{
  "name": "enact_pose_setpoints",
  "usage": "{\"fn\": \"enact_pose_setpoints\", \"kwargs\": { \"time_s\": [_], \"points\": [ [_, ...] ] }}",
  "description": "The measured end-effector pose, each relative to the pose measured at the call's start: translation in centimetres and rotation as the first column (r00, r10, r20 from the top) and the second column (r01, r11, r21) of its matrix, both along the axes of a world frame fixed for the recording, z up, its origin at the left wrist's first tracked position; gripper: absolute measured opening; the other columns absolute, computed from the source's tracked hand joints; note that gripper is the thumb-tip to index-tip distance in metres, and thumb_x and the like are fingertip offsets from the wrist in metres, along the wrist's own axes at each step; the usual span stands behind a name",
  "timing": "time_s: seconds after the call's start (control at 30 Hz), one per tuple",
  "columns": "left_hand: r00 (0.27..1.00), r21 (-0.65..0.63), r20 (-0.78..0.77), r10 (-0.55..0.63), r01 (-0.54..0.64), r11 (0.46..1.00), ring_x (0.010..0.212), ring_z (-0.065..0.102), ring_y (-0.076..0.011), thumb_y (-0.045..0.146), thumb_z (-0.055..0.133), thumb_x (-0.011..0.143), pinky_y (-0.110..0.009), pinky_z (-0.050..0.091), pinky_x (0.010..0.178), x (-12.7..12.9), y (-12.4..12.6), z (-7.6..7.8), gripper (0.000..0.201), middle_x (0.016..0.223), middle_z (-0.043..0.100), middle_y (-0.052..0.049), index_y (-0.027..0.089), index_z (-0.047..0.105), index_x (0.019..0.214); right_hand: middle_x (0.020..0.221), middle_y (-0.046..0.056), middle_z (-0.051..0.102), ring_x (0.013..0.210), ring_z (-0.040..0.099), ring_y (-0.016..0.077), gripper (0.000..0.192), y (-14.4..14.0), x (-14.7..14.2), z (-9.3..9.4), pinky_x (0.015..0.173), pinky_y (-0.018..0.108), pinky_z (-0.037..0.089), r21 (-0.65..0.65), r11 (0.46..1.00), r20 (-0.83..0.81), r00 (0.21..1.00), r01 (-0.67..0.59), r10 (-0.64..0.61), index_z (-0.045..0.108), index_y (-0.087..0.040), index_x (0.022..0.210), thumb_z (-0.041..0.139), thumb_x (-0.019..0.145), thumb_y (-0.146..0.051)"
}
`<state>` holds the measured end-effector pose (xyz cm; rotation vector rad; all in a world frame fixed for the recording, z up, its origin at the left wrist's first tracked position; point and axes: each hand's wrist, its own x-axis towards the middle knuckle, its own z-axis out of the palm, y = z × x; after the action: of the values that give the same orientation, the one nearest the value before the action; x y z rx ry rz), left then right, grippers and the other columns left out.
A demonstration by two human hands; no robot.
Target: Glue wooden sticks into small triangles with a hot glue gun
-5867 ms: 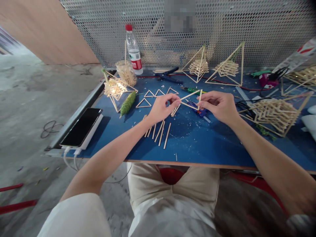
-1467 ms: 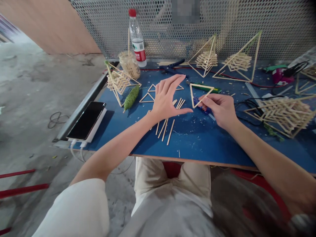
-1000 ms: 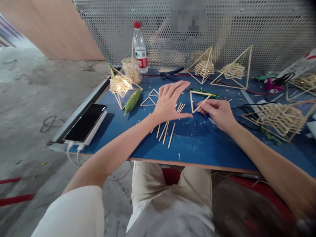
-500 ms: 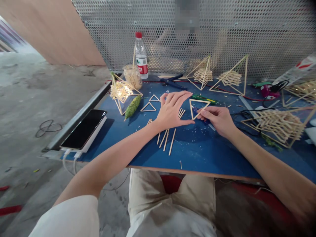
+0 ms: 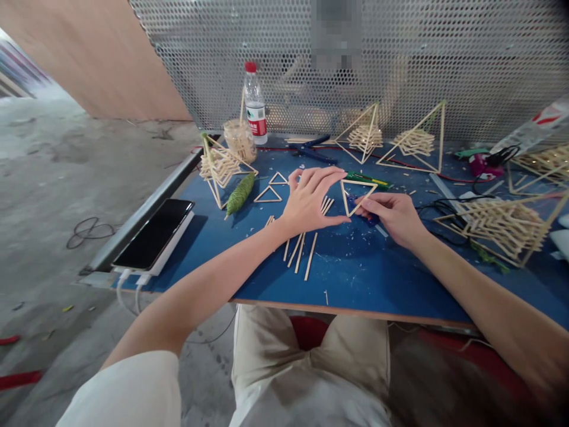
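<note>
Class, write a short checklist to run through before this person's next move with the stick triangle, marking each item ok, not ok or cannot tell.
1. Right hand pinches the stick triangle at its lower corner: ok.
2. Left hand is open, holding nothing: ok.
3. All three triangle corners are joined: cannot tell.
4. Loose sticks lie within reach on the blue table: ok.
5. Finished small triangles sit apart from the hands: ok.

1. Stick triangle (image 5: pixel 358 196): three thin, pale wooden sticks joined at the corners, one apex pointing down, held tilted just above the table's middle.
2. Interior: open frame.
</note>
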<state>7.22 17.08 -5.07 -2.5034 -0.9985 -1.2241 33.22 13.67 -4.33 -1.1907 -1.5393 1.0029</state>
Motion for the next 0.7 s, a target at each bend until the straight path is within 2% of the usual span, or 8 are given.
{"fn": "enact_pose_setpoints", "kwargs": {
  "time_s": [0.2, 0.47, 0.7],
  "points": [
    [1.000, -0.029, 0.008, 0.006, -0.006, 1.000, 0.142, 0.059, -0.0376, 0.080, 0.082, 0.086, -0.055, 0.026, 0.128, 0.09, -0.08, 0.05, 0.090, 0.158, 0.068, -0.014, 0.026, 0.061, 0.155, 0.093, 0.005, 0.085, 0.078, 0.071, 0.0247, 0.029, -0.16, -0.21, 0.22, 0.073, 0.044, 0.059, 0.005, 1.000, 0.007, 1.000, 0.013, -0.013, 0.088, -0.033, 0.084, 0.090, 0.086, -0.062],
    [1.000, -0.022, 0.019, -0.001, 0.002, 1.000, 0.141, 0.062, -0.0351, 0.078, 0.084, 0.085, -0.054, 0.029, 0.126, 0.15, -0.12, 0.04, 0.086, 0.155, 0.070, -0.014, 0.024, 0.062, 0.149, 0.088, 0.004, 0.084, 0.080, 0.072, 0.0243, 0.022, -0.01, 0.00, -0.01, 0.072, 0.042, 0.056, -0.026, 1.000, -0.045, 0.999, 0.001, -0.002, 0.091, -0.035, 0.090, 0.093, 0.085, -0.057],
    [1.000, 0.004, 0.019, -0.025, 0.025, 1.000, 0.141, 0.063, -0.0345, 0.075, 0.083, 0.088, -0.054, 0.030, 0.125, 0.02, -0.13, 0.08, 0.083, 0.154, 0.070, -0.015, 0.023, 0.060, 0.148, 0.084, 0.003, 0.082, 0.077, 0.071, 0.0223, 0.027, 0.00, -0.07, 0.13, 0.071, 0.040, 0.057, -0.002, 1.000, -0.041, 0.999, -0.021, 0.021, 0.090, -0.032, 0.093, 0.090, 0.086, -0.058]
  ]
}}
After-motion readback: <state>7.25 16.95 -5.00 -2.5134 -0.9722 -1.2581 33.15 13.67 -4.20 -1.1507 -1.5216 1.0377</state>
